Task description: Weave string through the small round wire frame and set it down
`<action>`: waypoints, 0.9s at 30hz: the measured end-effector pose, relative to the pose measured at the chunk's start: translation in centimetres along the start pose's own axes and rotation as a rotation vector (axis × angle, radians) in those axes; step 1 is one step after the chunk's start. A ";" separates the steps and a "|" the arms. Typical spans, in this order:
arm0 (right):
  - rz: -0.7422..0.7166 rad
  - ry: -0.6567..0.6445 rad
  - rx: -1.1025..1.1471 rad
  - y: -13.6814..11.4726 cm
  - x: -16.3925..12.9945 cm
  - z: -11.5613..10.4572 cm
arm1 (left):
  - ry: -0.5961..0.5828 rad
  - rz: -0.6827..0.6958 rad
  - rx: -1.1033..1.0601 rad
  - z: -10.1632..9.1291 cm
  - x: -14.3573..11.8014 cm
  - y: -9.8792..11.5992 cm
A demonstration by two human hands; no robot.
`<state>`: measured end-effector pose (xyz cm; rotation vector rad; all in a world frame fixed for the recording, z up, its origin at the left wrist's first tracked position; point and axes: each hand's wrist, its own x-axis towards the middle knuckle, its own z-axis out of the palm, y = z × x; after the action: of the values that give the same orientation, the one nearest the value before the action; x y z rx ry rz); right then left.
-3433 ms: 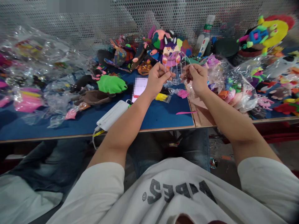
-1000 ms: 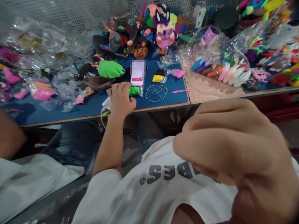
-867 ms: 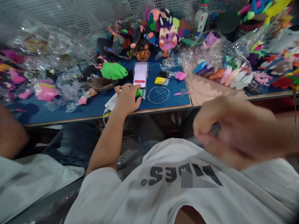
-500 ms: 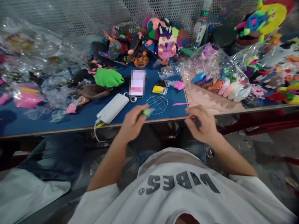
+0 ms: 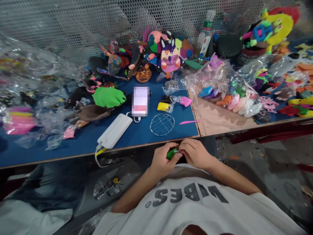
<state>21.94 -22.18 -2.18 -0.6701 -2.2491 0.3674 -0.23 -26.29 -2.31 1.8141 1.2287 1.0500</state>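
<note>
Just off the table's front edge, close to my shirt, my left hand (image 5: 162, 159) is closed around a small green clay packet (image 5: 171, 153). Thumb and fingers of my right hand (image 5: 196, 154) pinch the packet's pale end, where clear wrapping seems to show. Both hands almost touch each other; part of the packet is hidden by the fingers. Beyond them on the blue table lie an oval wire mesh frame (image 5: 162, 124) and a pink plastic clay knife (image 5: 189, 122). Behind these sit yellow (image 5: 163, 106) and pink (image 5: 186, 101) clay packets.
A white power bank (image 5: 114, 131) is cabled to a phone (image 5: 140, 101) on the left. Green (image 5: 109, 97) and brown clay shapes lie beside them. Several clay figures and a bottle (image 5: 206, 34) stand along the perforated back panel. Bagged clay figures crowd the right side, plastic bags the left.
My hands have come together and drawn back from over the table edge toward my body. My right hand now grips the green packet's end. The view has tilted slightly.
</note>
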 end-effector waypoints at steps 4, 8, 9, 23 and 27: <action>-0.017 -0.063 -0.132 0.6 1.3 -0.2 | 0.070 0.270 0.190 -0.7 1.8 0.5; 0.014 -0.094 -0.135 0.7 2.7 -1.0 | 0.116 0.281 0.177 -1.6 3.3 -0.3; 0.019 -0.093 -0.144 0.7 2.9 -1.1 | 0.132 0.267 0.154 -1.7 3.5 -0.5; 0.090 0.045 -0.207 4.2 4.7 -5.7 | 0.253 0.270 0.064 -2.1 5.8 0.4; 0.361 0.357 -0.572 9.1 7.4 -11.7 | 0.274 0.190 0.384 -4.1 6.9 -1.0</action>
<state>29.41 -9.84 5.99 -1.3319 -1.8798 -0.2322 -2.71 -19.08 0.22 2.1646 1.5268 1.2684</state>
